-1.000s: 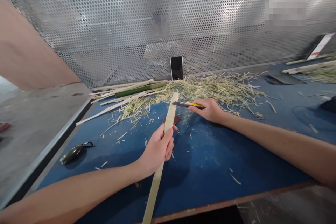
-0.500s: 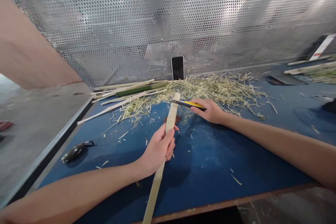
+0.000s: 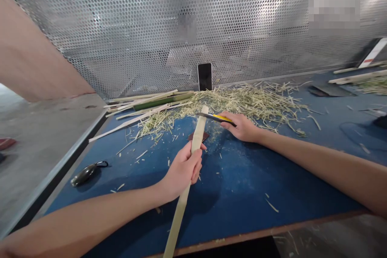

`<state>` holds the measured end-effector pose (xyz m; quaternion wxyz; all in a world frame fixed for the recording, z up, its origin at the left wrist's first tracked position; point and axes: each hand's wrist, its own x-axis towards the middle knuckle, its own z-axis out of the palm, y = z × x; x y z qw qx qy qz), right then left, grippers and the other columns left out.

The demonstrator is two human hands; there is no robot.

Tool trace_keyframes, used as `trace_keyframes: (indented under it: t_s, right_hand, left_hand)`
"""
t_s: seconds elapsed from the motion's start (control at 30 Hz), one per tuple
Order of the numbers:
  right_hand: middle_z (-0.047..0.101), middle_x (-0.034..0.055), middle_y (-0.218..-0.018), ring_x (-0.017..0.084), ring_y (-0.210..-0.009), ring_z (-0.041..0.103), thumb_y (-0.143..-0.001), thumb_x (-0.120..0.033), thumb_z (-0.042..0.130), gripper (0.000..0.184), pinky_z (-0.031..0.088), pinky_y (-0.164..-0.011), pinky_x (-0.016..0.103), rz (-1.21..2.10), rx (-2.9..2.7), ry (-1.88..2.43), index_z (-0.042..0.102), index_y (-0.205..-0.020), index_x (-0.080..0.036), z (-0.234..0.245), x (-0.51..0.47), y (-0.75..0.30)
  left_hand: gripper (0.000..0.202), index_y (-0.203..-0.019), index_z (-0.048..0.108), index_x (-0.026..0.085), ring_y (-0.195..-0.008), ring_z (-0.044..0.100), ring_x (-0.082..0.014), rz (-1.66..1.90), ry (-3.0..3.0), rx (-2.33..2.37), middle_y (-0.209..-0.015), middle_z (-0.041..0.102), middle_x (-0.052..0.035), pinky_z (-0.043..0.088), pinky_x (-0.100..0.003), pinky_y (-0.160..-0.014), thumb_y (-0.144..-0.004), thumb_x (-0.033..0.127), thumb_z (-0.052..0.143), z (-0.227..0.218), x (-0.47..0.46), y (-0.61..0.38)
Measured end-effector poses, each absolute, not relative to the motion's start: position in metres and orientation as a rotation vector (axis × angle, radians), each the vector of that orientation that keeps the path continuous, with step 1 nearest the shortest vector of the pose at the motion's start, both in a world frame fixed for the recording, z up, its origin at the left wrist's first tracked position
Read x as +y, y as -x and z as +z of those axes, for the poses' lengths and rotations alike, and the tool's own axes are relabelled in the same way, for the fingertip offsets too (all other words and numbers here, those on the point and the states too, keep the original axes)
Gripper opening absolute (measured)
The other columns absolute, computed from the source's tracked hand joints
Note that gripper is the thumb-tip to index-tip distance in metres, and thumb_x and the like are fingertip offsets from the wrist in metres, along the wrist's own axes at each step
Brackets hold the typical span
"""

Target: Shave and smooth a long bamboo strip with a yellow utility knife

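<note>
A long pale bamboo strip slants up from the front edge of the table, with my left hand wrapped round its middle. My right hand grips a utility knife with a yellow and black handle. Its blade lies across the strip close to the far end. On the table under the strip is a small reddish-brown piece, partly hidden by the strip and my left hand.
Behind my hands spreads a heap of shavings, with bamboo strips and a green bamboo piece at its left. A phone leans on the perforated metal screen. A dark glossy object lies on the blue tabletop.
The knife blade has shifted slightly toward the far tip of the strip and reaches a little further across it. My left hand holds nearly the same place.
</note>
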<state>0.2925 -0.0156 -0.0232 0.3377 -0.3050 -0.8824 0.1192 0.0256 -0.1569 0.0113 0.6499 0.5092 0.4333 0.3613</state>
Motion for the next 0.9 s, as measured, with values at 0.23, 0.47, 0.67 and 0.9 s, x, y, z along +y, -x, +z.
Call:
trace_keyframes:
  t_s: [0.23,0.47,0.67,0.9]
  right_hand:
    - [0.073,0.0172,-0.134,0.035,-0.114,0.073,-0.112,-0.039,0.046,0.043,0.060,-0.097,0.051,0.363,-2.308,0.858,0.056,-0.150,-0.023,-0.0220,-0.0169,-0.2902]
    - [0.071,0.0181,-0.139,0.034,-0.118,0.072,-0.112,-0.041,0.047,0.049,0.060,-0.101,0.051,0.386,-2.273,0.833,0.052,-0.157,-0.022,-0.0235,-0.0164,-0.2893]
    - [0.078,0.0114,-0.125,0.028,-0.107,0.075,-0.109,-0.049,0.056,0.037,0.059,-0.094,0.040,0.300,-2.158,0.815,0.072,-0.133,-0.025,-0.0274,-0.0134,-0.2911]
    - [0.071,0.0016,-0.075,0.016,-0.064,0.059,-0.109,-0.059,0.053,0.048,0.041,-0.063,0.030,0.398,-2.238,0.893,0.073,-0.087,-0.022,-0.0259,-0.0120,-0.2926]
  left_hand:
    - [0.021,-0.114,0.053,0.022,-0.039,0.032,-0.0085,0.813,-1.198,0.966,-0.045,0.040,0.0129,0.034,-0.021,-0.046,-0.108,0.042,0.051,0.0088,-0.1569,-0.0251]
    - [0.021,-0.114,0.053,0.022,-0.040,0.032,-0.0086,0.813,-1.189,0.974,-0.045,0.039,0.0128,0.032,-0.021,-0.045,-0.108,0.041,0.051,0.0106,-0.1582,-0.0255]
    - [0.024,-0.115,0.052,0.023,-0.039,0.026,-0.0082,0.843,-1.100,0.990,-0.046,0.038,0.0135,0.026,-0.020,-0.042,-0.106,0.045,0.053,0.0142,-0.1587,-0.0263]
    - [0.022,-0.115,0.051,0.024,-0.039,0.024,-0.0081,0.859,-1.085,1.010,-0.046,0.035,0.0141,0.027,-0.020,-0.041,-0.106,0.044,0.054,0.0136,-0.1572,-0.0266]
